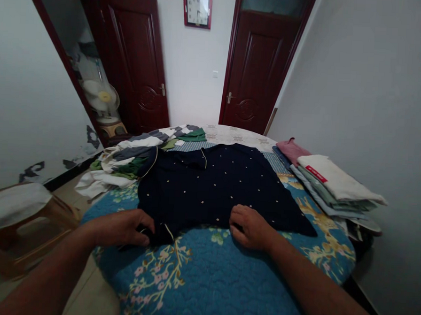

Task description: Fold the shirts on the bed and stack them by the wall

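Observation:
A dark navy shirt [212, 186] with small light dots and cream piping lies spread sideways, its collar end to the left and hem to the right. My left hand [127, 226] is closed on the shirt's near sleeve at the left, thumb and fingers pinching the cloth. Along the near side edge, my right hand [247, 225] rests with its fingers curled in on the fabric. Its fingertips are partly hidden, but the edge runs in under them. Beneath the shirt is a blue flowered quilted cover [218, 280].
A loose heap of white, grey and green clothes [126, 158] lies at the back left. Folded clothes [329, 182] are stacked at the right edge near the wall. A wooden stool [27, 213] stands left of the table. Two dark red doors [134, 55] are behind.

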### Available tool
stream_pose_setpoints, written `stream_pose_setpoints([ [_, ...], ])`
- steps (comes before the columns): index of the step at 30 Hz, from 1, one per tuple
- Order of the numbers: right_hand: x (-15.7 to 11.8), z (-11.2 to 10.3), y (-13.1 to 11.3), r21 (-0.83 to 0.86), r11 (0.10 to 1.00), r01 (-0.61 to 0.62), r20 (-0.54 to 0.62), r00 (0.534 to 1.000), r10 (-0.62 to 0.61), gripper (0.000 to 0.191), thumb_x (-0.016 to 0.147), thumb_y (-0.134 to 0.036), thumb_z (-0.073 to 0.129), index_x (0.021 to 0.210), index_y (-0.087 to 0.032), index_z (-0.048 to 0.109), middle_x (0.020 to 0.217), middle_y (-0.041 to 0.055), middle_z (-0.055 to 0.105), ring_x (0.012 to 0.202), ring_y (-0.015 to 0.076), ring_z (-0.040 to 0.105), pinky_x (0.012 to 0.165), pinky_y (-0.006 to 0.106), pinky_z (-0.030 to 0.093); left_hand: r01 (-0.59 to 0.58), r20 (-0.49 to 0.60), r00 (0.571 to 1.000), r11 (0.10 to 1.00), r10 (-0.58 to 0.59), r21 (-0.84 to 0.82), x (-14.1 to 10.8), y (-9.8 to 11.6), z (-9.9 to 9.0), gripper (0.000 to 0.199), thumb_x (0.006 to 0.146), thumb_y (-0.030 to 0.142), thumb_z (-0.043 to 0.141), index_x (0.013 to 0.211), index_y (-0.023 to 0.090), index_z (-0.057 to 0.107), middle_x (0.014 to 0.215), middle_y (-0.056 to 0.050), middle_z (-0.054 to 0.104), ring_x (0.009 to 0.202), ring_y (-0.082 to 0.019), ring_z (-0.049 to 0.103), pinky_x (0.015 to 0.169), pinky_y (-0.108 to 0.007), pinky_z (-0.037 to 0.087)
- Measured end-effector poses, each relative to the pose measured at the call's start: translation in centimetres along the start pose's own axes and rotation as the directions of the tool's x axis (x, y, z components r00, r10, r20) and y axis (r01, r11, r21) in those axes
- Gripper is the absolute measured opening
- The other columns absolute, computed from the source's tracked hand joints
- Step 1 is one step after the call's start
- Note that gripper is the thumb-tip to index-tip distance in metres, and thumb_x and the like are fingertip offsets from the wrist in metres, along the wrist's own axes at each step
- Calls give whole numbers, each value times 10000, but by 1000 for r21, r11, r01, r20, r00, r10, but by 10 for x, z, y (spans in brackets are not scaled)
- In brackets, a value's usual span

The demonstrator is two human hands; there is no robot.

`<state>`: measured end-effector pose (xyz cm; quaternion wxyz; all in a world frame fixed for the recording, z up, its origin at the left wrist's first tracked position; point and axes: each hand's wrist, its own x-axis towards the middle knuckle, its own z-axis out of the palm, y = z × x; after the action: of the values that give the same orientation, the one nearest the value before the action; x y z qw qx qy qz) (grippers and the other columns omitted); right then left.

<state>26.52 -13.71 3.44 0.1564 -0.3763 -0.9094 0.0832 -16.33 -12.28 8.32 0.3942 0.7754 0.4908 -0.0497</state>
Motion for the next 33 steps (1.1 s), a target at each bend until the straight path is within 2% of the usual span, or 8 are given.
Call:
stream_pose_setpoints([
  [7,24,-9,30,-2,981,-195,-175,966,191,285,1036,-262,484,1172,-190,724,1240,117,696,1173,233,627,1054,381,494,0,153,988,1000,3,-23,11,19,-10,402,780,630,731,858,248,827,748,-26,751,647,-202,645,575,-275,455],
  [11,52,-2,66,-93,941,-324,-83,945,317,468,1066,-376,483,1462,-167,622,1554,166,556,1461,289,489,1218,467,390,-26,-49,999,999,24,-37,35,32,-26,523,878,724,584,864,245,794,750,-33,730,627,-195,637,556,-278,441],
  [15,74,14,94,-141,904,-404,-17,914,406,538,1088,-460,451,1567,-227,530,1676,139,433,1571,326,352,1269,567,278,-152,-360,911,975,202,162,103,40,-48,396,964,542,546,1095,279,810,1126,-57,790,1052,-249,711,941,-329,521],
  [19,77,25,106,-124,899,-420,-49,908,417,542,1091,-471,435,1570,-235,527,1689,120,420,1591,333,316,1285,593,227,-76,-361,900,904,244,421,188,37,-51,459,988,358,516,1377,211,710,1404,-149,674,1279,-288,646,1090,-375,482],
  [24,73,29,109,-85,907,-412,-75,911,407,525,1077,-455,461,1543,-236,562,1678,105,441,1584,311,340,1297,562,236,151,-504,851,850,148,504,256,27,-66,531,1040,519,428,1415,234,672,1384,-194,665,1317,-376,605,1138,-557,418],
  [27,73,30,111,-83,908,-410,-87,911,404,516,1069,-443,470,1531,-238,576,1672,99,452,1582,304,347,1298,563,243,317,-626,779,845,28,431,277,12,-104,606,1033,557,419,1368,126,682,1468,-290,587,1470,-469,441,1197,-666,288],
  [31,73,31,113,-75,914,-399,-98,915,391,507,1066,-437,476,1524,-249,585,1668,91,460,1578,296,356,1299,565,249,484,-815,525,874,-247,47,291,-17,-155,841,998,580,505,1670,114,312,1751,-281,188,1609,-479,180,1222,-652,278],
  [33,73,30,112,-70,914,-400,-90,915,394,508,1067,-439,475,1525,-250,585,1670,86,458,1577,297,356,1302,565,245,483,-839,458,875,-293,-42,295,-28,-163,932,983,585,536,1701,99,196,1761,-279,152,1609,-484,178,1223,-645,290],
])
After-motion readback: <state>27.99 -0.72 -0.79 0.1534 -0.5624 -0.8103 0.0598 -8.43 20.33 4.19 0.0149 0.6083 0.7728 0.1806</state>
